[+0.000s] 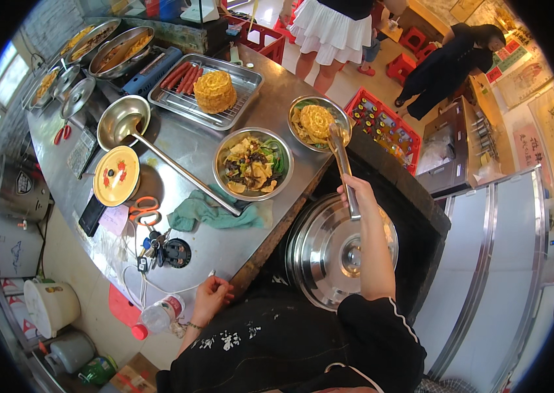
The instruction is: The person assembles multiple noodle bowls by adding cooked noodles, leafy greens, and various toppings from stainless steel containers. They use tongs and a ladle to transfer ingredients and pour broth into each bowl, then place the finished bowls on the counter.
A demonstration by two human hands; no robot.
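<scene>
- A round yellow noodle cake (pixel 316 120) is sitting in a steel bowl (pixel 294 135), just beyond the right hand (pixel 360 193).
- That hand is gripping metal tongs (pixel 346 171), tips meeting the cake's edge.
- The left hand (pixel 213 296) is resting half-curled by the table (pixel 231 249); whether it's holding anything, I can't tell.
- Beneath the right forearm, a lidded pot (pixel 319 255) is standing.

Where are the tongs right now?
Head view, right of centre: the metal tongs are in the right hand, tips at the round golden cake in the right-hand steel bowl.
</scene>
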